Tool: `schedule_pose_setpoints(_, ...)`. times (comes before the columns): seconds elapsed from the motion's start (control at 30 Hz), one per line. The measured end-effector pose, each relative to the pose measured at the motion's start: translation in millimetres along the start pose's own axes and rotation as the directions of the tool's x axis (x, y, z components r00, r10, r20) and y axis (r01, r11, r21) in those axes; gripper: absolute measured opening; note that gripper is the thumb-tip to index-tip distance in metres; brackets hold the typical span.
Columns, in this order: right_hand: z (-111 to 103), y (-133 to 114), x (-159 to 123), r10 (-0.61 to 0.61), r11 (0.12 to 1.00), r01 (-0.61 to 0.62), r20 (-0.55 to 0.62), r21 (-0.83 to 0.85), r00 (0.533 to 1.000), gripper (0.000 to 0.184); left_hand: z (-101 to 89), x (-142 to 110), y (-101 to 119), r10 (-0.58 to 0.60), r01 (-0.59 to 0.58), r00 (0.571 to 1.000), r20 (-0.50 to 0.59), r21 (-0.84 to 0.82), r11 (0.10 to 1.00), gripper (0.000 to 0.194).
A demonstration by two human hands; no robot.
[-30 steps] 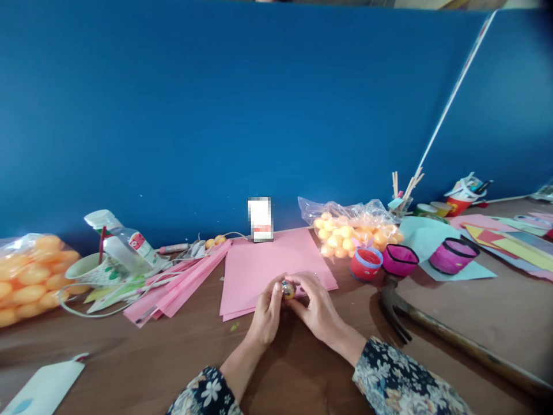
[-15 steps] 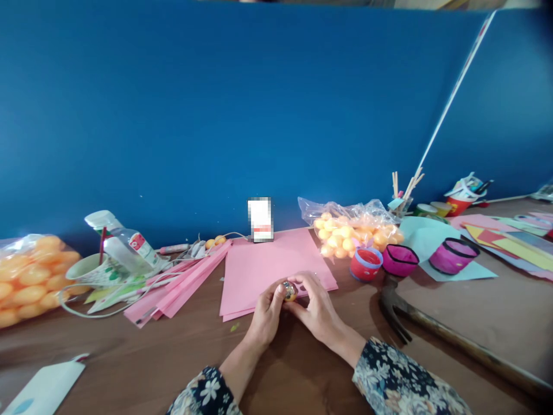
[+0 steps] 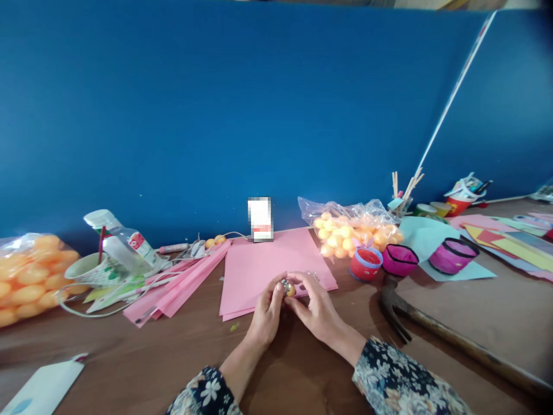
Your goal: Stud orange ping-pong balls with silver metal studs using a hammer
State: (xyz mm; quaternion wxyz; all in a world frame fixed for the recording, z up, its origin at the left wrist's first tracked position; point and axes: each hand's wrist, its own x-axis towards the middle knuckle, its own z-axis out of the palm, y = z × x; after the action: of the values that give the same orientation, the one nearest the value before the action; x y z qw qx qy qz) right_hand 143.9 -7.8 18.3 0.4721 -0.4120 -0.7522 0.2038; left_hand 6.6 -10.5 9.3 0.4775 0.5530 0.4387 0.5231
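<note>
Between my two hands is a small orange ball (image 3: 290,289) with shiny silvery bits on its upper left side. My left hand (image 3: 268,305) grips it from the left with thumb and fingers. From the right, the curled fingers and thumb of my right hand (image 3: 318,305) close around the same ball. Both hands rest near the front edge of a stack of pink paper sheets (image 3: 268,256). Small shiny bits (image 3: 311,276) lie on the paper behind my right hand.
Right of my hands lies a claw hammer (image 3: 449,334), near a red cup (image 3: 366,264) and a magenta fabric cup (image 3: 400,260). A bag of orange balls (image 3: 345,233) stands behind. To the left are pink strips (image 3: 185,282), a plastic bottle (image 3: 129,248) and another ball bag (image 3: 34,276).
The ball has turned slightly between my fingers, so the shiny part faces more to the left and more plain orange shows. Both hands stay in about the same place.
</note>
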Motion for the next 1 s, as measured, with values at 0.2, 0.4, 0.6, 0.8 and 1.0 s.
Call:
schedule_pose_setpoints(0.2, -0.5, 1.4, -0.8, 0.031, 0.999, -0.032, -0.019, -0.019, 0.999, 0.034, 0.2, 2.7, -2.0, -0.043, 0.041, 0.996, -0.079, -0.031, 0.999, 0.043)
schedule_pose_setpoints(0.4, -1.7, 9.1, -0.3, 0.002, 0.993, -0.011, -0.077, -0.121, 0.997, 0.027, 2.2, 2.3, -5.4, -0.107, 0.096, 0.994, -0.029, -0.261, 0.960, 0.046)
schedule_pose_setpoints(0.6, -6.9, -1.7, -15.2, -0.072, 0.963, 0.035, -0.131, -0.268, 0.989, 0.025, 0.6, -0.4, -3.2, -0.112, 0.100, 0.993, -0.031, -0.260, 0.960, 0.048)
schedule_pose_setpoints(0.8, -14.2, -24.4, -41.4, -0.081, 0.945, 0.057, -0.060, -0.323, 0.995, 0.026, 1.7, -0.7, 0.8, -0.082, 0.066, 0.995, -0.057, -0.237, 0.969, 0.051)
schedule_pose_setpoints(1.0, -22.8, -39.3, -61.7, -0.008, 0.945, 0.002, -0.016, -0.327, 1.000, 0.031, 4.0, 0.0, 2.0, -0.089, 0.070, 0.993, -0.083, -0.214, 0.974, 0.049)
